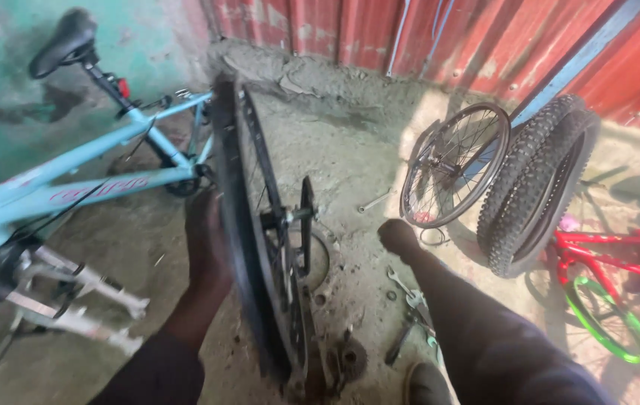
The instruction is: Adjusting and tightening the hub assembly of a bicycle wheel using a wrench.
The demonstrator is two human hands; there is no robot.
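Observation:
A black bicycle wheel with a disc rotor stands upright on the dirt floor right in front of me, seen nearly edge-on. My left hand grips its tyre from the left side, about halfway up. My right hand hangs in the air to the right of the wheel, apart from it. Its fingers look curled and nothing shows in it.
A light blue bicycle frame with black saddle and white fork lies left. A bare spoked rim and knobby tyres lean against the red metal wall. Wrenches, a sprocket, a red frame and a green rim lie right.

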